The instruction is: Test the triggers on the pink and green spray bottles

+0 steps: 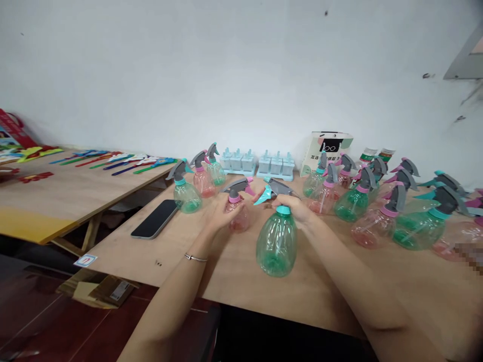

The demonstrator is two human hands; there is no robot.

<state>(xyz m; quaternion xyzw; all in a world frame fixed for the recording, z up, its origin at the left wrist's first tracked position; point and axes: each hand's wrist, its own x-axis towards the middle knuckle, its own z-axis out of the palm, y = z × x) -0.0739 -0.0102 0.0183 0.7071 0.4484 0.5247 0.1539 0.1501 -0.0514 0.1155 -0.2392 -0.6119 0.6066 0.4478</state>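
Note:
My right hand (298, 207) is closed around the neck of a green spray bottle (276, 245) with a grey and teal trigger head, which it holds above the wooden table (234, 271). My left hand (222, 210) is wrapped around a pink spray bottle (240, 217) with a grey head and pink trigger, standing on the table just left of the green one. A thin bracelet (195, 258) sits on my left wrist.
Three spray bottles (186, 193) stand at the left back; several green and pink ones (377, 208) crowd the right. A black phone (155, 219) lies left. Pale blue moulds (257, 163) and a white box (327, 148) line the wall. A second table (49, 198) holds coloured items.

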